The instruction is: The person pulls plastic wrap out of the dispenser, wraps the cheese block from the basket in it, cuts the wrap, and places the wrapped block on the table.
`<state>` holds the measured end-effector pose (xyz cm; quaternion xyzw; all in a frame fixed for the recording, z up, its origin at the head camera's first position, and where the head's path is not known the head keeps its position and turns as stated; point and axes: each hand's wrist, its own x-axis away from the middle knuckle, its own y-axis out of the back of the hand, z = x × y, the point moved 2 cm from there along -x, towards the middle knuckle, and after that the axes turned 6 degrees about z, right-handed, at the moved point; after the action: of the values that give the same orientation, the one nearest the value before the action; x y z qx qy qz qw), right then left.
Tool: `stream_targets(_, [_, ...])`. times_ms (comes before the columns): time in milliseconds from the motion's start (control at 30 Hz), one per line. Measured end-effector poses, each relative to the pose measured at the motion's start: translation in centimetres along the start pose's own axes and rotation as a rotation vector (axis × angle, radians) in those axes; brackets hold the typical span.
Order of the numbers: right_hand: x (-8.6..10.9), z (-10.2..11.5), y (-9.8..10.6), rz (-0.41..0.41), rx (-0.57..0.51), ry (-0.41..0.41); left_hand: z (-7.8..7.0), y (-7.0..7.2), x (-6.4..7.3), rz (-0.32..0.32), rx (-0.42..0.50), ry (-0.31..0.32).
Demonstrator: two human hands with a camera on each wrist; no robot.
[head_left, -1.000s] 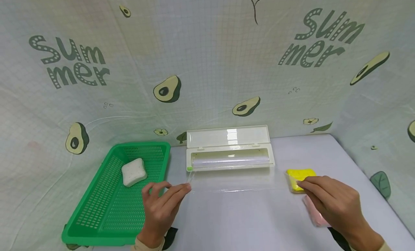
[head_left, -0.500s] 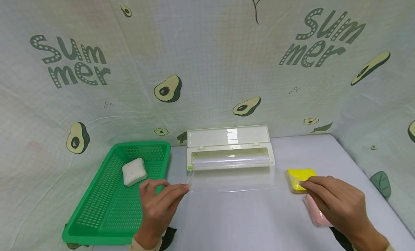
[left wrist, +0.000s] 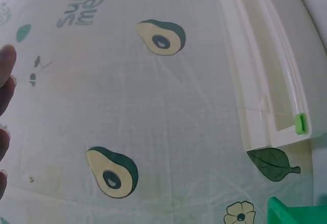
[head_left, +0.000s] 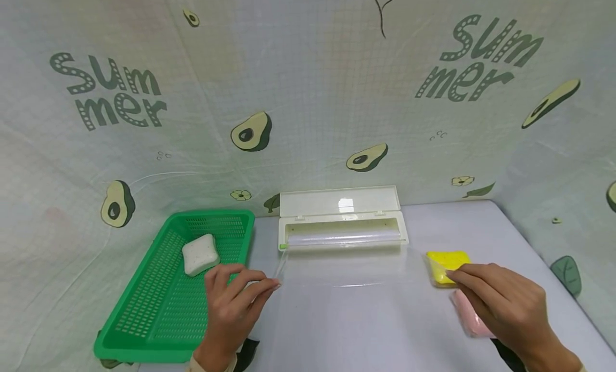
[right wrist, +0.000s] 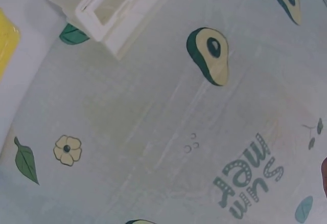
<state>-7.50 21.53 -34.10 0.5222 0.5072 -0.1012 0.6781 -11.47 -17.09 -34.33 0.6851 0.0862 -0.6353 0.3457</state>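
Note:
A white cling film dispenser (head_left: 283,230) stands at the back of the table with its lid (head_left: 317,203) raised. Inside lies the film roll (head_left: 344,236), and a green slider (head_left: 283,246) sits at its front left corner. A clear sheet of cling film (head_left: 356,285) stretches from it toward me. My left hand (head_left: 236,305) pinches the sheet's left corner. Its right corner is pinched by my right hand (head_left: 502,305), beside a yellow block (head_left: 449,258) in clear wrap. In the wrist views only some left fingertips (left wrist: 5,81) and a sliver of a right finger (right wrist: 324,175) show.
Left of the dispenser stands a green perforated basket (head_left: 115,356) holding a white rounded block (head_left: 199,254). A pink block (head_left: 467,314) lies partly behind my right hand. A printed avocado cloth (head_left: 308,94) hangs as a backdrop.
My left hand has moved slightly left and down, my right hand slightly to the right, so they are a little farther apart. Both keep their pinch on the cling film.

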Motion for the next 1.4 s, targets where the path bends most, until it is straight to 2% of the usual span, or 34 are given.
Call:
stream_targets(133, [-0.1, 0.2, 0.3, -0.005, -0.003, -0.001, -0.2, 0.3, -0.5, -0.010, 0.004, -0.004])
stream_targets(367, [-0.4, 0.4, 0.8, -0.069, -0.031, 0.026, -0.3, 0.6, -0.8, -0.015, 0.001, 0.002])
stream_targets(567, [-0.5, 0.5, 1.0, -0.116, -0.038, 0.052, -0.3, 0.7, -0.8, -0.056, -0.008, -0.028])
stream_targets(833, [-0.5, 0.3, 1.1, -0.189, -0.087, 0.087, -0.5, 1.0, -1.3, -0.080, -0.027, -0.045])
stream_targets(1267, [-0.8, 0.3, 1.6, -0.212, -0.105, 0.097, -0.7, 1.5, -2.5, -0.121, -0.028, -0.074])
stream_targets(1400, [-1.4, 0.7, 2.2, -0.184, -0.088, 0.077, -0.8, 1.7, -2.9, -0.132, -0.022, -0.083])
